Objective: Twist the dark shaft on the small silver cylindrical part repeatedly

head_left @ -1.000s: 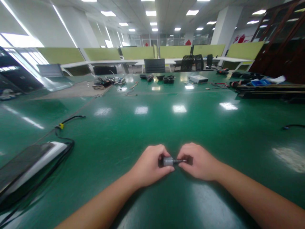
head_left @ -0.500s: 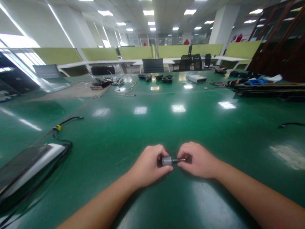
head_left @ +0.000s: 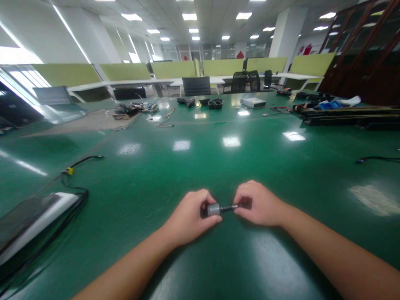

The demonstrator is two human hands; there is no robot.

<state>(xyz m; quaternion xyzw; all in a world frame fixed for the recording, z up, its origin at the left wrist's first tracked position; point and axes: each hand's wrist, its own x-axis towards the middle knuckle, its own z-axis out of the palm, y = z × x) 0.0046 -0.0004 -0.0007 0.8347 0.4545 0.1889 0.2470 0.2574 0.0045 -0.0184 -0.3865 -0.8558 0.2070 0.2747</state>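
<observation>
In the head view, a glossy green table [head_left: 200, 166] fills most of the scene, ceiling lights mirrored on it, with a pale worn patch [head_left: 373, 200] toward its right edge. Along the far edge lie loose electronic parts [head_left: 131, 110] on the left, a silver box [head_left: 253, 102] and, toward the far right corner, a stack of dark bars [head_left: 337, 116]. A flat black-and-white device [head_left: 40, 218] sits by the left edge beside a black cable [head_left: 83, 200]. Beyond are office chairs [head_left: 196, 86], yellow-green partitions [head_left: 223, 67], a white pillar [head_left: 287, 35] and a dark wooden cabinet [head_left: 365, 62]. Toward the near edge, around mid-width, the left hand [head_left: 192, 216] grasps a small grey cylinder [head_left: 213, 209], and the right hand [head_left: 258, 204] pinches the far end of the thin dark rod [head_left: 226, 208] sticking out of it. Compared with a second ago, the hands are farther apart and more bare rod shows between them.
</observation>
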